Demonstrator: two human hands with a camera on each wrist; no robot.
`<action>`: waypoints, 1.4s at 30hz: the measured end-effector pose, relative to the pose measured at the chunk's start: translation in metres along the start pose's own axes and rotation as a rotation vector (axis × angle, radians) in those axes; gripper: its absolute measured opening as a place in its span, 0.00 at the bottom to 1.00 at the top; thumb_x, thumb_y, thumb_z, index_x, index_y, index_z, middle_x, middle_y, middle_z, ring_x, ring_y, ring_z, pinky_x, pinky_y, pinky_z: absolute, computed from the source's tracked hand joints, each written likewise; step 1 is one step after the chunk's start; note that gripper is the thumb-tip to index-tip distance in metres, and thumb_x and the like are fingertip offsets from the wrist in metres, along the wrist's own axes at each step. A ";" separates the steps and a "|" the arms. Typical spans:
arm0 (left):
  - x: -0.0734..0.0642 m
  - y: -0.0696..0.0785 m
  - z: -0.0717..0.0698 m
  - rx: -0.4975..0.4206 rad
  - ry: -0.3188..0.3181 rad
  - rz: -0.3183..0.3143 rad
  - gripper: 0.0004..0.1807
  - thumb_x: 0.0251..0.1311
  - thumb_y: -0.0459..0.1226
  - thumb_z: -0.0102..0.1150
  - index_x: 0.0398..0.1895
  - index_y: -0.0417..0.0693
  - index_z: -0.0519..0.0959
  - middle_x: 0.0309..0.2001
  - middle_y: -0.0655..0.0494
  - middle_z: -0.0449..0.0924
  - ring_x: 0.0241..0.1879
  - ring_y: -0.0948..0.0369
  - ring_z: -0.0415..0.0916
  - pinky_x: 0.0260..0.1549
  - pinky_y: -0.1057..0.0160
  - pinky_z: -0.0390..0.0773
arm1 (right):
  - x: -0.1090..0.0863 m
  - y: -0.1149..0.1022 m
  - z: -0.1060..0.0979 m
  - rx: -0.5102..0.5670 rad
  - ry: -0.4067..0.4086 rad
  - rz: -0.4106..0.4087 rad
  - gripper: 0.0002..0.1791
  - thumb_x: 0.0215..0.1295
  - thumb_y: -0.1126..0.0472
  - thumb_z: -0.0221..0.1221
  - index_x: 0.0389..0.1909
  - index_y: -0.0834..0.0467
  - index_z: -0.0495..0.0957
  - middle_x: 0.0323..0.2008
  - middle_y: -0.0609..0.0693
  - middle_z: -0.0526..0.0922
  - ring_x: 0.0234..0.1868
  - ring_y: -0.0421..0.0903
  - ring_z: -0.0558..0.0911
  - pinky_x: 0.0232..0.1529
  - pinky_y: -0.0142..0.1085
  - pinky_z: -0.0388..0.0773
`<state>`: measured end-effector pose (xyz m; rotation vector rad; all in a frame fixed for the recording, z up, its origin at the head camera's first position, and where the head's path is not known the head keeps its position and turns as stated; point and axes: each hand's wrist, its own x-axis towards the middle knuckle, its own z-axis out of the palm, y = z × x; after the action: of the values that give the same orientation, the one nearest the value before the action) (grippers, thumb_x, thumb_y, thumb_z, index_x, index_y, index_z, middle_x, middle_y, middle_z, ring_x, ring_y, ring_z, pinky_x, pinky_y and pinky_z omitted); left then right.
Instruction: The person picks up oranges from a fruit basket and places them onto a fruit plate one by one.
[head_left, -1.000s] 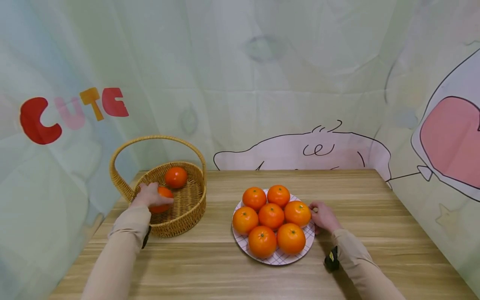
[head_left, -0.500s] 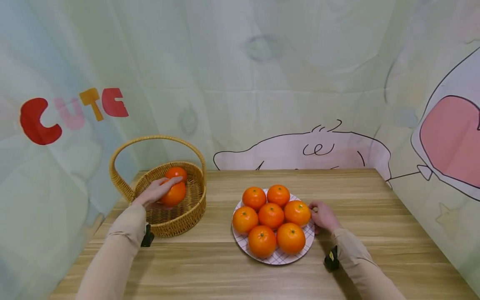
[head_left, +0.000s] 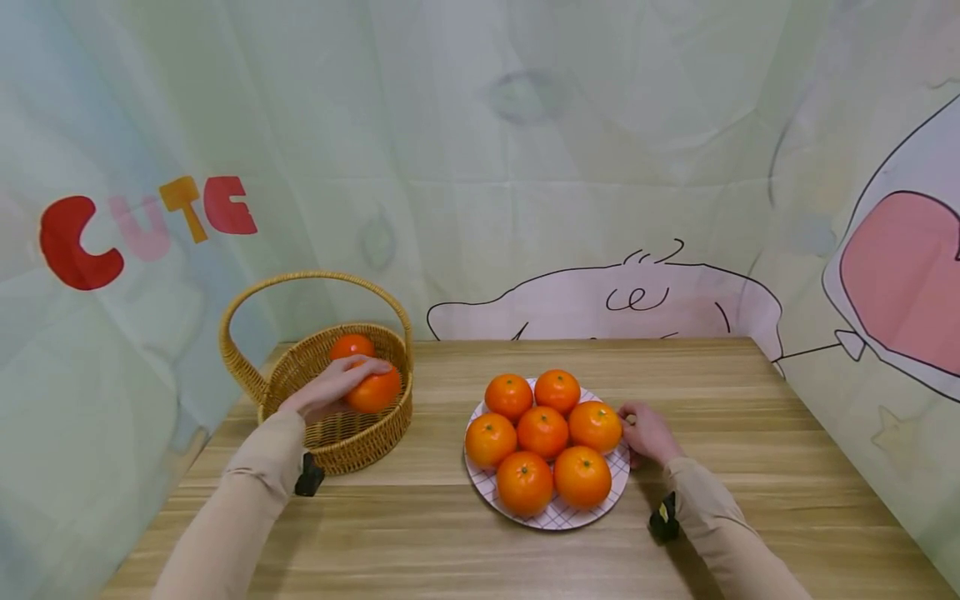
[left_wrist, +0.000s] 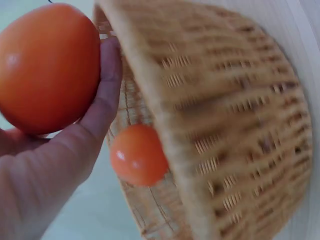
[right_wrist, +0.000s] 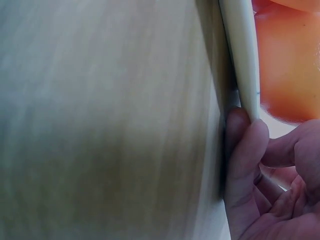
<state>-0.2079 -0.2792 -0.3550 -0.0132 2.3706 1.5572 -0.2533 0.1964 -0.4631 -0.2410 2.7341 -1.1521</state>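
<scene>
My left hand [head_left: 330, 387] grips an orange [head_left: 375, 390] over the right part of a round wicker basket [head_left: 360, 450] with a tall arched handle. In the left wrist view the held orange [left_wrist: 50, 65] is large and smooth, with fingers wrapped along its side. Another orange [head_left: 351, 346] lies inside the basket towards the back, partly covered by the hand. On the right, my right hand [head_left: 651, 435] pinches the rim of a checkered plate [head_left: 558, 523]; the right wrist view has thumb and fingers at the plate's edge [right_wrist: 246, 65]. Several oranges [head_left: 543, 432] fill that plate.
Basket and plate stand apart on a wood-grain table [head_left: 442, 542]. A printed fabric backdrop [head_left: 465, 167] closes off the back and both sides. The basket's handle [head_left: 315, 275] arches above its opening.
My left hand has lifted the orange from the left side of the basket and carried it to the right. The right hand, the plate and its oranges have stayed put.
</scene>
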 end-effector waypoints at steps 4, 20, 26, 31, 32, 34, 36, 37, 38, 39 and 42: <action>0.004 0.008 0.012 -0.018 -0.008 0.014 0.31 0.70 0.52 0.52 0.67 0.39 0.68 0.50 0.49 0.77 0.45 0.60 0.78 0.45 0.63 0.82 | 0.000 0.000 0.000 -0.004 -0.004 0.011 0.08 0.72 0.65 0.52 0.40 0.67 0.76 0.16 0.50 0.71 0.10 0.39 0.74 0.15 0.36 0.79; 0.024 0.048 0.068 -0.023 -0.023 0.055 0.33 0.72 0.54 0.50 0.69 0.42 0.62 0.58 0.40 0.70 0.46 0.55 0.76 0.46 0.57 0.85 | 0.000 -0.001 -0.001 -0.059 0.020 -0.036 0.10 0.70 0.65 0.53 0.41 0.70 0.77 0.21 0.54 0.76 0.10 0.38 0.73 0.14 0.34 0.77; 0.032 0.058 0.088 -0.051 -0.071 0.110 0.26 0.74 0.49 0.49 0.66 0.44 0.62 0.55 0.41 0.71 0.43 0.56 0.78 0.42 0.57 0.86 | 0.000 -0.001 -0.001 -0.066 0.024 -0.035 0.10 0.70 0.66 0.53 0.41 0.70 0.77 0.22 0.55 0.76 0.10 0.38 0.73 0.14 0.34 0.77; 0.037 0.067 0.104 0.037 -0.063 0.160 0.25 0.74 0.49 0.48 0.68 0.47 0.63 0.59 0.42 0.72 0.49 0.55 0.76 0.45 0.64 0.80 | 0.001 -0.001 -0.001 -0.076 0.019 -0.029 0.09 0.69 0.66 0.53 0.41 0.69 0.77 0.22 0.54 0.76 0.11 0.39 0.73 0.15 0.33 0.77; 0.038 0.068 0.107 0.053 -0.065 0.166 0.25 0.74 0.48 0.47 0.68 0.47 0.63 0.60 0.42 0.71 0.50 0.54 0.75 0.47 0.63 0.78 | 0.001 -0.001 -0.001 -0.071 0.018 -0.022 0.09 0.68 0.67 0.53 0.42 0.69 0.77 0.22 0.54 0.76 0.11 0.39 0.73 0.15 0.33 0.77; 0.040 0.071 0.114 0.070 -0.066 0.170 0.26 0.73 0.48 0.47 0.69 0.47 0.62 0.61 0.42 0.71 0.53 0.53 0.75 0.51 0.61 0.77 | 0.000 -0.001 -0.001 -0.063 0.010 -0.012 0.09 0.69 0.67 0.52 0.42 0.69 0.77 0.21 0.53 0.75 0.11 0.39 0.74 0.15 0.34 0.77; 0.042 0.073 0.121 0.088 -0.059 0.177 0.27 0.72 0.47 0.49 0.69 0.47 0.62 0.61 0.43 0.72 0.54 0.52 0.74 0.55 0.58 0.76 | 0.000 -0.002 -0.001 -0.057 0.003 -0.003 0.09 0.69 0.66 0.52 0.43 0.69 0.77 0.21 0.53 0.74 0.11 0.40 0.74 0.15 0.34 0.77; 0.044 0.073 0.124 0.103 -0.046 0.182 0.27 0.71 0.47 0.50 0.69 0.48 0.63 0.61 0.43 0.72 0.54 0.52 0.75 0.56 0.57 0.76 | 0.000 -0.002 -0.001 -0.050 -0.003 0.002 0.09 0.70 0.66 0.52 0.43 0.69 0.76 0.20 0.53 0.74 0.11 0.39 0.74 0.15 0.34 0.78; 0.045 0.074 0.127 0.114 -0.031 0.187 0.27 0.69 0.47 0.51 0.68 0.48 0.63 0.60 0.44 0.73 0.54 0.52 0.75 0.56 0.56 0.76 | 0.000 -0.003 -0.001 -0.053 -0.002 -0.001 0.09 0.70 0.66 0.52 0.43 0.69 0.76 0.20 0.52 0.74 0.11 0.39 0.74 0.15 0.34 0.77; 0.046 0.074 0.131 0.119 -0.016 0.191 0.28 0.68 0.47 0.54 0.68 0.49 0.64 0.60 0.44 0.74 0.54 0.53 0.75 0.57 0.55 0.76 | 0.000 -0.003 -0.001 -0.051 -0.001 0.000 0.09 0.70 0.66 0.52 0.42 0.69 0.76 0.19 0.51 0.74 0.11 0.39 0.73 0.15 0.34 0.77; 0.050 0.076 0.141 0.127 0.026 0.204 0.29 0.65 0.46 0.60 0.66 0.50 0.65 0.59 0.45 0.75 0.54 0.53 0.77 0.56 0.54 0.77 | 0.000 -0.003 -0.001 -0.040 -0.004 0.000 0.09 0.71 0.66 0.52 0.42 0.69 0.76 0.16 0.49 0.72 0.10 0.38 0.73 0.15 0.34 0.77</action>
<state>-0.2340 -0.1136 -0.3513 0.2449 2.5544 1.4963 -0.2532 0.1951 -0.4599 -0.2486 2.7560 -1.0969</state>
